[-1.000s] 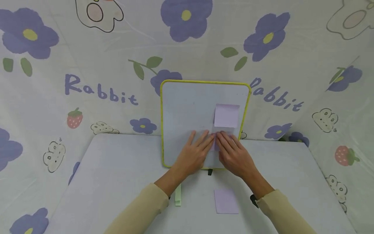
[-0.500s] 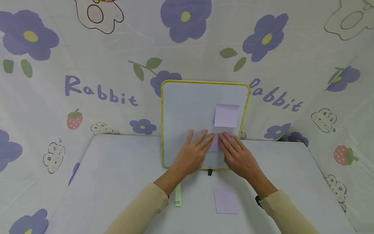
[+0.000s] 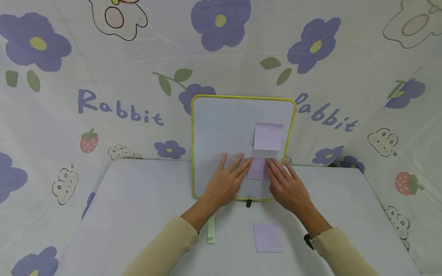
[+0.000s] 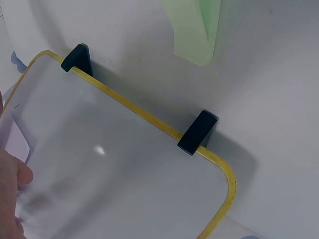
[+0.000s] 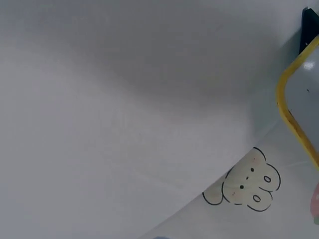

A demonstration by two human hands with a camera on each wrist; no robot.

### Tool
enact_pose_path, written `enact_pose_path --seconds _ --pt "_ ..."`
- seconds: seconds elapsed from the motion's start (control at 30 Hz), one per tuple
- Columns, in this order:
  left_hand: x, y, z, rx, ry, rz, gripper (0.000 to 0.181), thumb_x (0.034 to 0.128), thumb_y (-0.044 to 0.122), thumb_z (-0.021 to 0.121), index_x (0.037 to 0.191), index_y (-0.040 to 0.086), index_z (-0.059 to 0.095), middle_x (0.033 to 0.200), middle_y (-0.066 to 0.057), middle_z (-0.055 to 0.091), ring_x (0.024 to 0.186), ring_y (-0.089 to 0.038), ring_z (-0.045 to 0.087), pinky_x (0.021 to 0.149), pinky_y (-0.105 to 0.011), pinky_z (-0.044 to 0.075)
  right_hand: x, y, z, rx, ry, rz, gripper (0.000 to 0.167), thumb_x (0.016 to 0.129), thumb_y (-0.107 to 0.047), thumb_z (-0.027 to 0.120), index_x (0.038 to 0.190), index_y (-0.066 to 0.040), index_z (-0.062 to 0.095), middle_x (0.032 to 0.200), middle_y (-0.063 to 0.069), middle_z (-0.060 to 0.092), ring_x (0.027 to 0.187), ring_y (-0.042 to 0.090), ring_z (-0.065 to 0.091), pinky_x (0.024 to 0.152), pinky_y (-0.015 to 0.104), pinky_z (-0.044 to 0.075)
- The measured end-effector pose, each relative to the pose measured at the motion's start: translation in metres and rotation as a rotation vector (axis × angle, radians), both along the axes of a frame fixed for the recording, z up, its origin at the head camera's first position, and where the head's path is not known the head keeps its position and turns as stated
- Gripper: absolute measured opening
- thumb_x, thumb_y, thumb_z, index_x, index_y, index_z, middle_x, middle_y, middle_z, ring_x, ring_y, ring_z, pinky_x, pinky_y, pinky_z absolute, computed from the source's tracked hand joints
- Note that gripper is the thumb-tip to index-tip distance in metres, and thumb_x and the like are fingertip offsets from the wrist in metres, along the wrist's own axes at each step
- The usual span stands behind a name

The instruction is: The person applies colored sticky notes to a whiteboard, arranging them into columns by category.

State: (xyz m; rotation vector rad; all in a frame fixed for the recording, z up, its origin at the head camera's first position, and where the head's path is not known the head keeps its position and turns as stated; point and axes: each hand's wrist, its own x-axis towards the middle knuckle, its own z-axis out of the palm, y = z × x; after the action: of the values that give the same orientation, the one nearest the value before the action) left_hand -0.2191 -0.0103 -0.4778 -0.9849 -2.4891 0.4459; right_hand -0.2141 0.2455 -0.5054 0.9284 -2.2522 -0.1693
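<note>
Straight fingers, slightly spread, on both hands: the left hand (image 3: 222, 186) lies against the whiteboard (image 3: 221, 130), inner fingertips at the left edge of the lower purple note (image 3: 257, 168), and over comes the right hand (image 3: 288, 189), extended fingertips on the note's right part. That note sits low on the board's right half, just below the upper purple note (image 3: 268, 137). Upright board, yellow rim (image 3: 241, 96), 2 black clips (image 4: 199, 132) along its bottom edge. Down on the white table (image 3: 148, 214), 1 more purple sheet (image 3: 268, 238) lies flat, with a green strip (image 3: 211, 232) to its left. How firmly those right fingertips press, I can't fairly say; the right wrist view is mostly tabletop. Behind, a flowered curtain (image 3: 121, 69) reads "Rabbit".
</note>
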Motion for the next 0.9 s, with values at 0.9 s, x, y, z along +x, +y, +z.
enact_pose_path --seconds 0.9 --pt "0.002 0.009 -0.003 -0.048 0.035 0.006 0.066 0.0981 0.038 0.052 0.157 0.018 0.031 0.165 0.002 0.021 0.152 -0.021 0.016 0.115 -0.059 0.022 -0.005 -0.023 0.005 0.043 0.058 0.041 0.053 0.099 -0.014 0.026 0.141 0.007 0.050 0.148 0.020 0.047 0.137 0.033 0.045 0.111 0.050 0.035"
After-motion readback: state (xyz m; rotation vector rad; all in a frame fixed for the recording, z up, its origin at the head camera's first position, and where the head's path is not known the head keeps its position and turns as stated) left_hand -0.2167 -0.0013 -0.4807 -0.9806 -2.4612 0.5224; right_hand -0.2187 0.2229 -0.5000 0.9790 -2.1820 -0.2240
